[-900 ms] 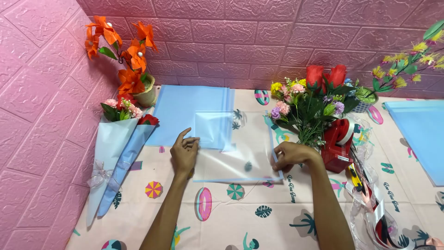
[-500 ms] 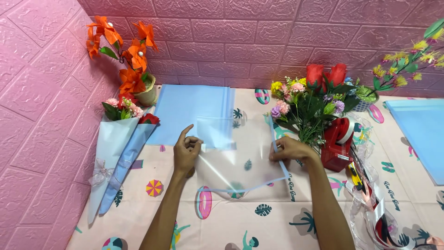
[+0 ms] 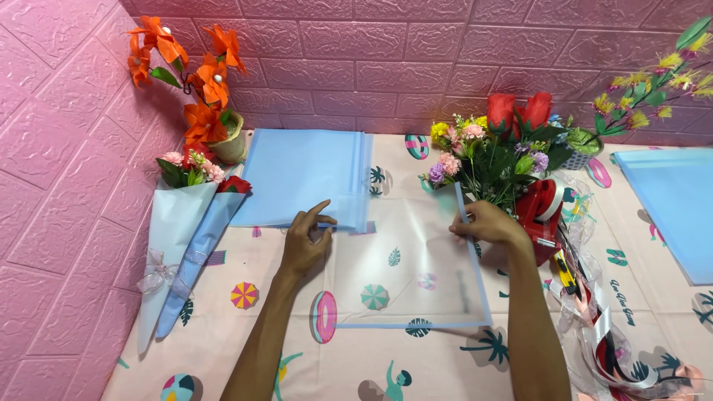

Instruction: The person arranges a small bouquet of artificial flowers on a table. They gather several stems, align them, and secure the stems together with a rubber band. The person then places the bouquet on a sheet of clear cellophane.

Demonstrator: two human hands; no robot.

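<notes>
Spreading the clear wrapping sheet [image 3: 416, 260] flat on the counter [image 3: 223, 349], we are pinching its left edge in our left hand [image 3: 306, 245] and its right edge in our right hand [image 3: 486, 226], pulling evenly to avoid creases.

2 hands [image 3: 304, 245] [image 3: 486, 226] on clear wrapping sheet [image 3: 408, 267]

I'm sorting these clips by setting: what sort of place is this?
Probably a small flower-wrapping craft table: wrapped bouquets, a stack of blue wrapping sheets, and a red tape dispenser beside loose flowers.
</notes>
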